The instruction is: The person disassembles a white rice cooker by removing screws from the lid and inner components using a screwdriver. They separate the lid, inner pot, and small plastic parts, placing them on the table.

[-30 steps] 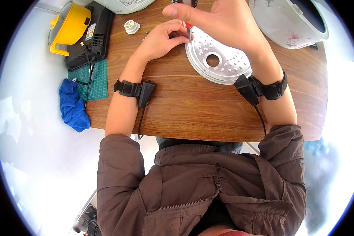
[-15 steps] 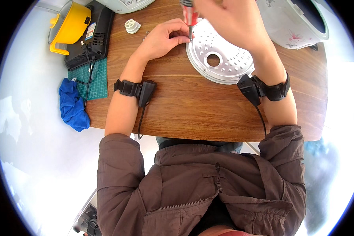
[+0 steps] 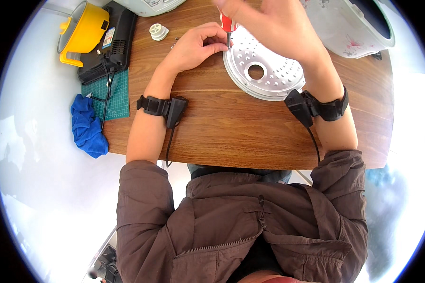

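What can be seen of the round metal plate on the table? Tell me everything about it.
The round metal plate is a silvery, matte disc, aluminium by its look, with a raised rim, a large round hole at its centre and many small holes scattered about it. It lies flat on the wooden table, near the far edge. A red-handled screwdriver, held in the right hand, stands on its left rim, where the left hand's fingers pinch. The right wrist hides part of it.
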### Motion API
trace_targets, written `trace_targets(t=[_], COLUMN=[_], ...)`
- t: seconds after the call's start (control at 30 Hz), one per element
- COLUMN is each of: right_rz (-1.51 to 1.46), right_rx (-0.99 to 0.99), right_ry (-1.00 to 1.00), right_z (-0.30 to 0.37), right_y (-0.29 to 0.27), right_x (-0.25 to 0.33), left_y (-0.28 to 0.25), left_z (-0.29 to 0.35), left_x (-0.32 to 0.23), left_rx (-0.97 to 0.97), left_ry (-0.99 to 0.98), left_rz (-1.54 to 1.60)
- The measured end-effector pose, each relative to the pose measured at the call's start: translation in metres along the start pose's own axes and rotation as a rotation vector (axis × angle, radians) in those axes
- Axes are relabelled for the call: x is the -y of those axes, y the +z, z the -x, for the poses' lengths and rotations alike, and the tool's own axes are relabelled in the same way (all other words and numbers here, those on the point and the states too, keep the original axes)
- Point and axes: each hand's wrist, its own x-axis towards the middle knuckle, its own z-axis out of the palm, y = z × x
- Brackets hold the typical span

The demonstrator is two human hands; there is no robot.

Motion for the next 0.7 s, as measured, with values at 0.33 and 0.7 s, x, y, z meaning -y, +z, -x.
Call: trace_targets(t=[0.33, 0.7], right_rz=[-0.091, -0.079], right_rx=[0.035, 0.173], right_ry=[-0.105, -0.155], right_z=[-0.003, 0.0], right_y=[0.0, -0.005], right_x=[-0.028, -0.019], left_y=[0.0, 0.005], left_z=[-0.001, 0.0], left_x=[-0.001, -0.009], left_rx=[0.001, -0.06], left_ry=[0.004, 0.061], left_rz=[-0.052, -0.133])
